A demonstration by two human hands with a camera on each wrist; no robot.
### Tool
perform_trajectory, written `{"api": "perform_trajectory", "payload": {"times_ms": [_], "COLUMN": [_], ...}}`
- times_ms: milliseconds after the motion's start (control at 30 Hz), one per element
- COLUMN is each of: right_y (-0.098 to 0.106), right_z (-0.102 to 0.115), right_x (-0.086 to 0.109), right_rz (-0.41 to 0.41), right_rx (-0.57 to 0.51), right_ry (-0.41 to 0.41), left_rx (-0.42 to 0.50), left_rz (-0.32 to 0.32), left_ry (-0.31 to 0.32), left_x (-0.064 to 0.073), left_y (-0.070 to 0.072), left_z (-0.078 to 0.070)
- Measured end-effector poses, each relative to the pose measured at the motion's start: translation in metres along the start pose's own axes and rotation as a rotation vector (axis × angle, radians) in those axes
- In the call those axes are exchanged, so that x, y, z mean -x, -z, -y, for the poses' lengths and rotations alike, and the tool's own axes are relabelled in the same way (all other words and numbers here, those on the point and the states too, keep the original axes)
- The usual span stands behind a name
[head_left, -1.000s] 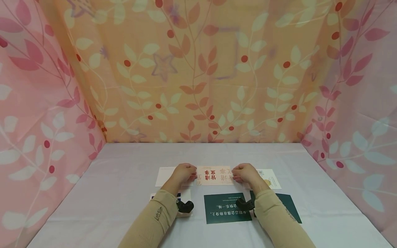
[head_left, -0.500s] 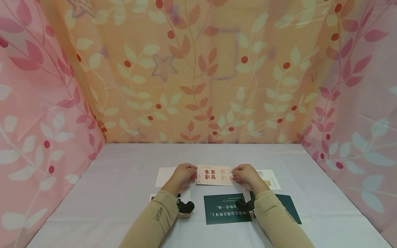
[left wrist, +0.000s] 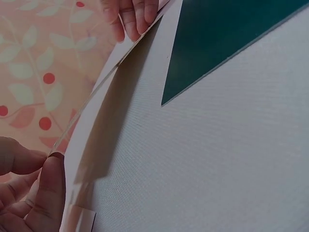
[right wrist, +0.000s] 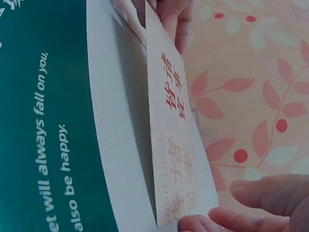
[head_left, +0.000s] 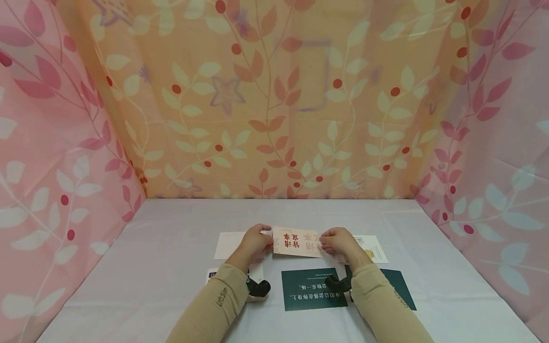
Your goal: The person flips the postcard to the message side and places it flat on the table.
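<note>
A pale pink card with red Chinese characters (head_left: 296,241) lies between the two hands in the head view. The left hand (head_left: 256,241) pinches its left end between thumb and fingers, as the left wrist view shows. That end is raised, and a shadow falls under the card's near edge. At the other end, the right hand (head_left: 340,242) touches the card with its fingertips. In the right wrist view its thumb (right wrist: 251,190) stands apart from the card. Part of the right hand's fingers is hidden behind the card there.
A white card (head_left: 226,245) lies left, partly under the left forearm, and a white card with a yellow print (head_left: 375,248) lies right. Nearer are a dark green card (head_left: 313,297), another green card (head_left: 399,283) and a white one (head_left: 256,272). Patterned cloth (head_left: 266,119) encloses the table.
The pink card lay flat a second ago. Its left end has risen with the left hand, so it tilts now. The right hand has hardly moved.
</note>
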State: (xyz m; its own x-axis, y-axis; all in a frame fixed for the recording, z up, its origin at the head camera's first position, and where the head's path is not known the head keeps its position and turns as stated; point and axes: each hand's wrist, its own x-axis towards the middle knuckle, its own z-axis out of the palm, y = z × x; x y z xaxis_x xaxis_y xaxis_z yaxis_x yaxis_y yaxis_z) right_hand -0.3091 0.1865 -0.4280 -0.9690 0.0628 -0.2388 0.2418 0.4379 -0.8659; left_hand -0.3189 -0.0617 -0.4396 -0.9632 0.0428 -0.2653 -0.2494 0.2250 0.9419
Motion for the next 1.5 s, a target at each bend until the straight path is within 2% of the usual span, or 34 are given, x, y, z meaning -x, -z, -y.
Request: {"api": "perform_trajectory", "payload": {"times_ms": [367, 600, 833, 1067, 1367, 1500], "right_y": [-0.0007, -0.0012, -0.0014, -0.0014, -0.0024, -0.0021], "right_z": [0.0002, 0.0002, 0.0011, -0.0001, -0.0014, 0.0007], "right_x": [-0.0012, -0.0033, -0.0041, -0.0052, -0.0058, -0.0073], "right_rz": [-0.004, -0.007, -0.006, -0.001, -0.002, -0.016], "right_rx": [0.009, 0.008, 0.008, 0.023, 0.001, 0.032], "right_ry": [0.000, -0.004, -0.015, -0.011, -0.016, 0.010], "left_rx": [-0.061, -0.051, -0.049, -0.019, -0.053, -0.051], "left_rz": [-0.006, -0.005, -0.003, -0.001, -0.028, -0.034], "left_ry": [-0.018, 0.000, -0.013, 0.018, -0.027, -0.038], "left_x": [0.0046, 0.0040, 0.0021, 0.0012, -0.0008, -0.0005], "left_y": [-0.0009, -0.0007, -0.0008, -0.0010, 0.0004, 0.0015], "left_z": [-0.0025, -0.0028, -0.0020, -0.0015, 0.0028, 0.0022]}}
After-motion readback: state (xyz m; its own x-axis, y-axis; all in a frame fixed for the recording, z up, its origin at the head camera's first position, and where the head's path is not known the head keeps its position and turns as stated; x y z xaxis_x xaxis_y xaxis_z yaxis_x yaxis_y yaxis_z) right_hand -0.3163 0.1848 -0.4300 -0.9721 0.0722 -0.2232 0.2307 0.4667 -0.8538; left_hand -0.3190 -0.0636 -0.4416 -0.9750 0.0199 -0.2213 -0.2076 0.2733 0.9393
